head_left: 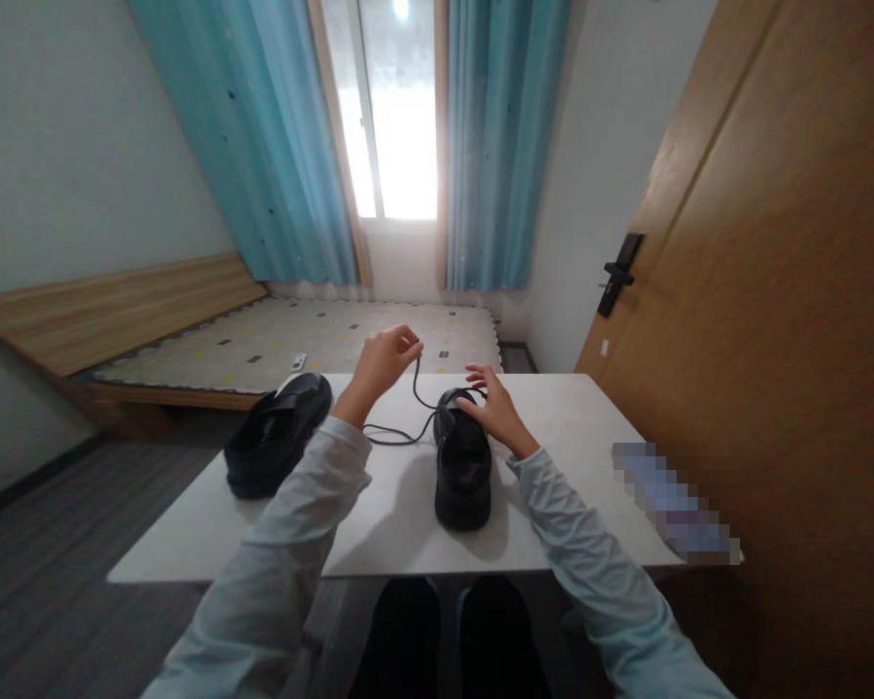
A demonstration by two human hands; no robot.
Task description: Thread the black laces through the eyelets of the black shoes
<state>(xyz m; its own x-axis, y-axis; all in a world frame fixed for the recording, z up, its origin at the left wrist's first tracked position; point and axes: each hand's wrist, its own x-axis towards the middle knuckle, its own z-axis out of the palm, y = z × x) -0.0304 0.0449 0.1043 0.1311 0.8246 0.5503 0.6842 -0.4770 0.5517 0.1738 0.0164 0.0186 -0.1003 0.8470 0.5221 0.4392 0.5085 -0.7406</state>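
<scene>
A black shoe (463, 476) stands on the white table in front of me, its toe pointing away and its heel toward me. My left hand (387, 361), raised above the table to the left of the shoe, pinches the end of a black shoelace (417, 385) that runs down to the shoe's front. Another stretch of lace loops on the tabletop to the left. My right hand (496, 406) is at the front right of the shoe, fingers apart and thumb over the lacing area; whether it grips any lace is hard to see. A second black shoe (277, 437) sits at the table's left.
The white table (583, 524) has a pixelated flat item (670, 500) at its right edge. Behind it is a bed (350, 335) with a small white remote (298, 362). A wooden door (757, 291) stands close on the right; blue curtains (506, 146) frame the window.
</scene>
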